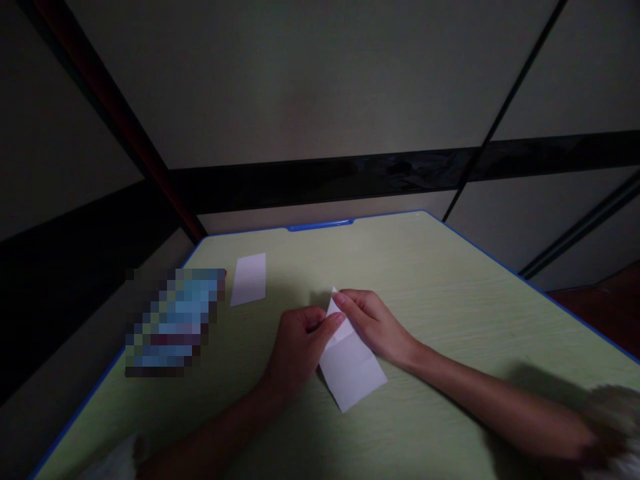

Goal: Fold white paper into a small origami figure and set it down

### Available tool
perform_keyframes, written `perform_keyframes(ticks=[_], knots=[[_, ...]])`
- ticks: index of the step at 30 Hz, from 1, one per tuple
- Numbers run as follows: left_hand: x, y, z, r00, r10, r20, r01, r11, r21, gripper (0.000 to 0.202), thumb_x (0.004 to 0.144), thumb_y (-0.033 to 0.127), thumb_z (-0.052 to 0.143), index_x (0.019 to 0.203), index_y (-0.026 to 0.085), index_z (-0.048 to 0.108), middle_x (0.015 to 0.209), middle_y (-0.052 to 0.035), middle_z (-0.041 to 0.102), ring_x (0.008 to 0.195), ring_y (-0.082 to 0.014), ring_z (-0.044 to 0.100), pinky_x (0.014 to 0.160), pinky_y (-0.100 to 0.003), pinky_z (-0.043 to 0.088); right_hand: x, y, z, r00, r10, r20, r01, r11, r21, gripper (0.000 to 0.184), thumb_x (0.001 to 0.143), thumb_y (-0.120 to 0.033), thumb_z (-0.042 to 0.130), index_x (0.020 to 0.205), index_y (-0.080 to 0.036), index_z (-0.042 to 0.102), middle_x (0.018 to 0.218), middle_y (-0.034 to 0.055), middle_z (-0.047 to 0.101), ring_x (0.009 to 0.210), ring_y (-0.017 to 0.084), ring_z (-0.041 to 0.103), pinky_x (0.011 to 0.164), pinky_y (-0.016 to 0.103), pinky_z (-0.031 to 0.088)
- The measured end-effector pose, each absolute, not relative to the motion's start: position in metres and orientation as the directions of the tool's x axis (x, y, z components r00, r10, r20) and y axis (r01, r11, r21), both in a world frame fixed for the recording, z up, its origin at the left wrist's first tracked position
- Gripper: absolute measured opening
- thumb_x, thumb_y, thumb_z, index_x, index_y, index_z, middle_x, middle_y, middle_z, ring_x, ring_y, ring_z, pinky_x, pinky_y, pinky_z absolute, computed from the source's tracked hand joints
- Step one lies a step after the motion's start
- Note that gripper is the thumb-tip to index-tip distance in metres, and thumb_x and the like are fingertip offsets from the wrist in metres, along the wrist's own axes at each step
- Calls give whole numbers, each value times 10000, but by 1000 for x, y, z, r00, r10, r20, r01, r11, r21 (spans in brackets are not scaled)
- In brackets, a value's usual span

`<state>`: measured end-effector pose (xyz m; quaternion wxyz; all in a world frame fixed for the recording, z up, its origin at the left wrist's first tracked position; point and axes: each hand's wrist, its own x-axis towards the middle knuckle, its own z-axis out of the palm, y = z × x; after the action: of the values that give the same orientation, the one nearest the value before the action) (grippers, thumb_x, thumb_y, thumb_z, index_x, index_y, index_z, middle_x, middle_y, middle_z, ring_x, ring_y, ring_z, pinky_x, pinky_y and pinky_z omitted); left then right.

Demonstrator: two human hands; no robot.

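Observation:
A white sheet of paper [353, 375] is held between both hands over the table, its far end folded to a point and its near end hanging toward me. My left hand [303, 340] pinches its left edge, thumb on top of the folded part. From the right side my right hand [374, 321] grips the paper close to the pointed tip, its thumb also on top. The fingers beneath the paper are hidden. A crease crosses the sheet just below the thumbs.
A second white piece of paper [249, 279] lies flat at the back left of the pale green table [450, 293], which has a blue rim. Left of it is a blurred-out bluish rectangular thing [177, 323]. Cabinet panels [310, 87] with a black band stand behind the table.

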<state>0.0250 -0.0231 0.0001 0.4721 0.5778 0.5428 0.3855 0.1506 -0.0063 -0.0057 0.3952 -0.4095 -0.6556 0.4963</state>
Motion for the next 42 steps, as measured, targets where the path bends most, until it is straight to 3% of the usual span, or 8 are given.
perform_keyframes(ticks=[7,15,21,29,37,42], knots=[[26,-23,2,114,989,-99,218,72,973,372,644,417,536,420,137,439,394,66,345,381,-45,278,369,-188,185,152,-6,-1,-241,954,179,178,225,-958,342,819,-377,345,554,-163,372,514,-40,351,450,61,323,400,181,260],[24,-26,4,203,978,-54,91,36,995,316,699,301,506,424,150,465,367,42,480,372,-62,427,424,-183,318,163,3,-1,-120,975,185,82,196,-977,342,800,-408,373,561,-164,370,473,-57,339,400,50,307,367,177,237],[23,-25,4,251,964,-90,45,82,996,260,661,238,519,423,151,460,352,54,451,359,-61,394,405,-185,283,161,0,3,-210,964,164,129,193,-973,337,806,-388,368,557,-160,372,482,-56,337,412,50,315,374,176,242],[22,-23,-1,203,979,-34,-37,43,998,252,622,277,567,440,136,465,421,59,394,426,-57,321,423,-192,246,154,-9,3,-413,895,165,120,233,-965,328,829,-330,347,550,-158,353,511,-52,316,457,51,301,413,175,256],[22,-22,-5,144,988,49,-64,-40,997,196,645,260,567,517,146,471,471,59,424,458,-63,356,439,-183,277,153,-9,1,-479,864,154,96,226,-969,331,824,-355,362,569,-145,386,536,-41,329,494,57,309,437,179,276],[22,-24,-3,193,980,58,-44,-50,998,240,694,288,515,525,164,398,452,78,335,426,-54,299,404,-174,235,153,-10,1,-551,828,110,63,172,-983,346,831,-371,349,619,-121,462,551,-22,416,492,56,368,442,178,307]])
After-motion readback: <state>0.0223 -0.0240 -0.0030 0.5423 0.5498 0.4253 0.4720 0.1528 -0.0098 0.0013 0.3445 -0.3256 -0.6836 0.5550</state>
